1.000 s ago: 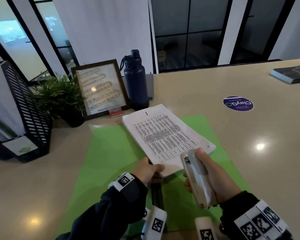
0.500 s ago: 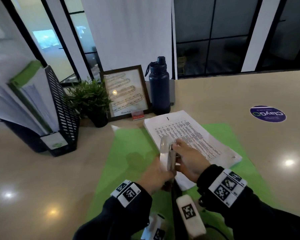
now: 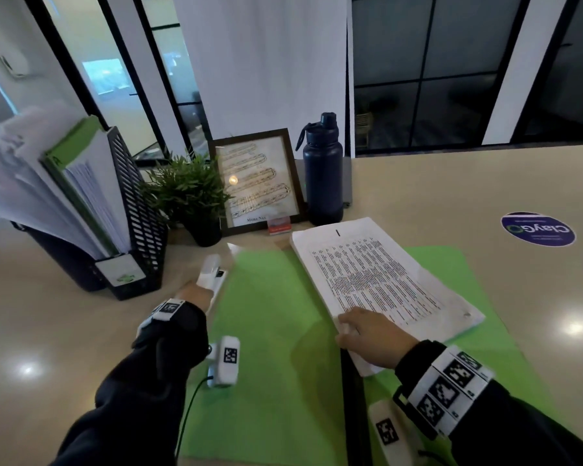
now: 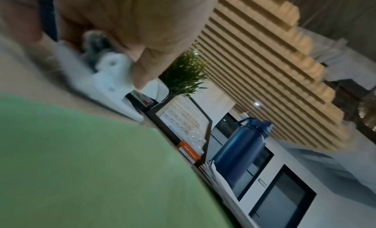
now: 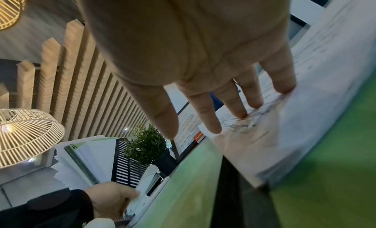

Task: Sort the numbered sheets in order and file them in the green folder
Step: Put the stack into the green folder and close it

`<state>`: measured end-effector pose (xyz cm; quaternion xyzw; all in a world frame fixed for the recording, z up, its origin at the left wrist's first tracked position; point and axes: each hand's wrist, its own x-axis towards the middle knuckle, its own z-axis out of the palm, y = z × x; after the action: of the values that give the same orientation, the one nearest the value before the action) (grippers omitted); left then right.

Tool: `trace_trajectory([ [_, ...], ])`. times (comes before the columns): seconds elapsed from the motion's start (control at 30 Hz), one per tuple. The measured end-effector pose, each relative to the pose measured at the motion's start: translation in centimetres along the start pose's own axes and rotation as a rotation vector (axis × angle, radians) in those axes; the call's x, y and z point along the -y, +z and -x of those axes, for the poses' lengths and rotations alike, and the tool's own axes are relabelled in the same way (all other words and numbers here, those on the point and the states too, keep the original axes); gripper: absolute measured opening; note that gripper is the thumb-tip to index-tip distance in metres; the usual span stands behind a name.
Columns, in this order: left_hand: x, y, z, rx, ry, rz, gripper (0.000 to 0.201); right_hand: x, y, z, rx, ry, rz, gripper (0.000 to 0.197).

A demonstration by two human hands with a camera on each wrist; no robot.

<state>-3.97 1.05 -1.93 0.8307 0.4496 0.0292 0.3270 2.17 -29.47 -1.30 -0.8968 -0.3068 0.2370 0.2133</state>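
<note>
The sheets lie as a stack on the right half of the open green folder, which is spread flat on the tabletop, its dark spine just beside the stack's near corner. The top page carries a 1 at its head, so the order looks settled and the stack seems placed where the cover can close over it. The right hand rests on the near corner with fingers straight and spread, pressing the paper flat, probably to keep the pile square and stop it sliding. The left hand is curled round a white stapler, holding it low at the folder's left edge, by the look of it to park it clear of the cover. Beyond stand a plant, a framed print and a dark bottle, with a black file rack of papers to the left.
</note>
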Motion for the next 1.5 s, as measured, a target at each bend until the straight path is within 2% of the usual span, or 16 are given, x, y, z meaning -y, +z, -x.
trace_trajectory([
  [0.07,0.3,0.0,-0.7,-0.014,-0.048,-0.019,0.039,-0.2,0.1,-0.2,0.009,-0.003,0.011,0.046],
  [0.17,-0.3,-0.2,-0.4,-0.089,-0.069,-0.058,0.044,-1.5,-1.1,-0.6,-0.035,0.051,-0.166,0.05],
  [0.27,-2.2,-0.1,0.9,-0.13,0.099,0.035,0.053,-4.3,-3.7,-1.9,-0.174,0.184,-0.284,0.049],
  [0.33,-4.2,0.6,2.6,-0.001,0.255,0.102,0.051,-6.8,-5.5,-2.6,-0.285,0.313,-0.261,0.051],
  [0.43,-7.7,3.0,6.1,0.36,0.214,0.263,0.033,-9.4,-7.4,-3.1,-0.346,0.485,-0.175,0.054],
  [0.5,-9.0,5.6,7.4,0.453,0.156,0.283,0.023,-10.5,-7.9,-3.2,-0.329,0.556,-0.153,0.055],
  [0.57,-9.5,7.9,7.5,0.45,0.095,0.319,0.031,-10.7,-8.0,-3.0,-0.258,0.585,-0.142,0.052],
  [0.67,-9.6,10.5,6.4,0.489,0.037,0.45,0.072,-10.7,-7.5,-2.6,-0.159,0.589,-0.117,0.04],
  [0.7,-9.7,10.8,6.7,0.493,0.019,0.493,0.076,-10.7,-7.3,-2.3,-0.148,0.59,-0.117,0.039],
  [0.9,-9.2,10.8,9.4,0.594,0.004,0.744,0.031,-10.7,-7.3,-1.0,-0.116,0.507,-0.064,0.036],
  [1.07,-8.5,10.3,9.9,0.718,0.251,0.647,0.05,-12.1,-7.0,0.8,-0.262,0.318,-0.428,0.021],
  [1.17,-8.2,9.5,9.6,0.71,0.353,0.706,0.045,-13.1,-7.4,1.6,-0.465,0.177,-0.437,0.027],
  [1.23,-8.1,8.9,9.5,0.626,0.369,0.863,0.037,-13.8,-8.6,2.0,-0.634,0.156,-0.335,0.024],
  [1.33,-8.1,6.6,7.7,0.164,0.382,1.043,0.026,-13.9,-11.5,2.8,-0.765,0.168,-0.152,0.027],
  [1.43,-9.0,3.1,6.6,-0.267,0.496,1.01,0.045,-12.2,-14.6,3.9,-0.797,0.121,0.002,0.032],
  [1.5,-10.2,0.9,7.9,-0.381,0.638,0.886,0.051,-10.4,-16.1,4.3,-0.81,0.061,0.11,0.038],
])
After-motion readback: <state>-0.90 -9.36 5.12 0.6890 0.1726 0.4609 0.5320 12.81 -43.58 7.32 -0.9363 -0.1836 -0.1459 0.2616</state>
